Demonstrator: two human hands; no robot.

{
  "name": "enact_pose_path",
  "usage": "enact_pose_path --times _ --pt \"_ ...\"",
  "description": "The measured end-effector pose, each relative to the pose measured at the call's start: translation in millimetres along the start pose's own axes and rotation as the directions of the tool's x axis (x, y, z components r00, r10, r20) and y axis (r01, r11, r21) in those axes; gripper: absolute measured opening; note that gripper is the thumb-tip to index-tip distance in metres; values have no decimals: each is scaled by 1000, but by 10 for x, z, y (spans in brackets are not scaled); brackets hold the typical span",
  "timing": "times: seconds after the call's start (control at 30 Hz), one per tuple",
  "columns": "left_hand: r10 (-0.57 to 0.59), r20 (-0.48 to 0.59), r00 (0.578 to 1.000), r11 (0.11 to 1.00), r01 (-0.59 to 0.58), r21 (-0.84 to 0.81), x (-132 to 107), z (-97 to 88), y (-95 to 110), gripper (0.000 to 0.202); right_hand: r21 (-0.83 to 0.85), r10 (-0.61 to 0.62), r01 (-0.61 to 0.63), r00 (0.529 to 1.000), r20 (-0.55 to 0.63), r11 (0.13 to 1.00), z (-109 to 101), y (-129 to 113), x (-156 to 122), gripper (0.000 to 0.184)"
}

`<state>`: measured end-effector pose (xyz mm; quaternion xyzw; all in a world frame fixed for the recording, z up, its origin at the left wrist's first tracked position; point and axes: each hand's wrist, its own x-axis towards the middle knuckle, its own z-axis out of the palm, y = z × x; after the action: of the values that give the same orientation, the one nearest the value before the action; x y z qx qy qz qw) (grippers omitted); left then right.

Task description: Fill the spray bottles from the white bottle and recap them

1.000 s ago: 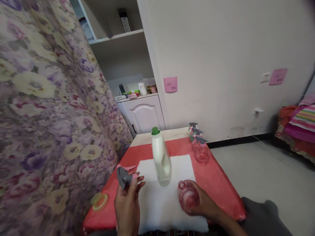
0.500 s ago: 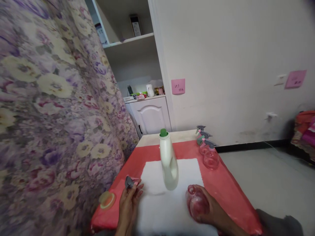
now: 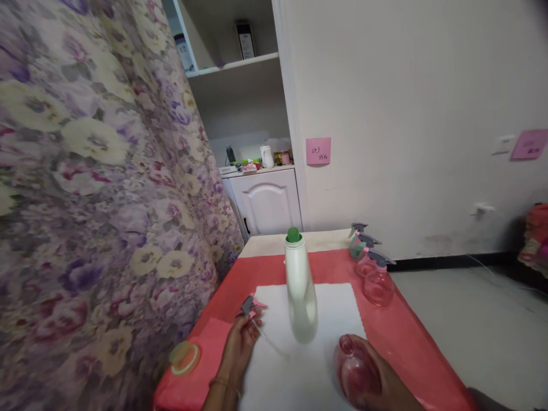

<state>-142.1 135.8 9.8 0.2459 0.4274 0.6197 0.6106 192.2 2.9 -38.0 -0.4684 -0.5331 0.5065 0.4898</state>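
pink bottle (image 3: 356, 372), sprayer (image 3: 247, 306) in separate hands (image 3: 240, 342)

Here's the bare left hand (image 3: 242, 339), and look at that wrist (image 3: 231, 370): a thin, brownish bracelet (image 3: 225, 382) of unclear material circling it, paler at one side! Right hand (image 3: 382, 370), forearm (image 3: 405, 397): both bare.

Over on the left, a floral curtain (image 3: 107, 228) filled the whole side! Beside it, open shelves (image 3: 240, 64) rose above a white cabinet door (image 3: 272, 202); then came the pale wall (image 3: 394, 114), two pink notes (image 3: 318, 149) stuck on it, a black skirting (image 3: 432, 264) running low, and grey floor (image 3: 454, 308) below, all in soft, muted light.
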Motion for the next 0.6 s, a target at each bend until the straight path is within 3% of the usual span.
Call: enact_pose_path --times 0.13,0.23,0.47,0.6 --pt "-89 -18 996 990 90 107 116 -135 64 14 -3 16 -16 1000 -8 1000 -5 71 20 87" --pt "-94 -14 995 983 95 160 166 -192 108 10 -11 17 -17 1000 -25 1000 8 88 28 88" --pt "-56 9 998 941 50 335 264 -198 157 23 39 11 -10 1000 -8 999 12 89 39 88" --pt "63 -17 998 867 -46 496 306 -208 101 30 26 14 -14 1000 4 1000 -3 125 48 87"
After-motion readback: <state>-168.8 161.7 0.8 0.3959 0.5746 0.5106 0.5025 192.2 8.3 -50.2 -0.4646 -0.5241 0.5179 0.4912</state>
